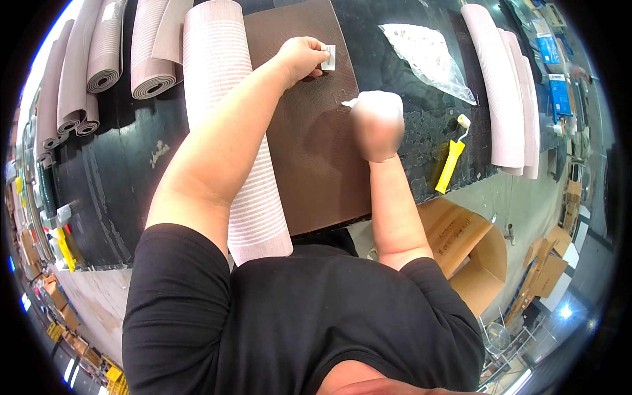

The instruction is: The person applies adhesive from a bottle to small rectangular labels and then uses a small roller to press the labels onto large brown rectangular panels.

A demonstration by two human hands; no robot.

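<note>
White label [331,62] pinched at tips of left fingers [312,52]; right fingers [378,126], blurred, closed round white bottle [380,103]; brown mat [309,158] beneath; left forearm [238,124] crosses rolled mat [217,59].

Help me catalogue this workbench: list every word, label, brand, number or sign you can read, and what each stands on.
No text is clear enough to quote.
Small white rectangular label in the left hand: faint marks, too small to read.
Open brown cardboard box at lower right: dark markings, too blurred to read.
Blue rectangular packages at far right: pale printing, too small to read.
</note>
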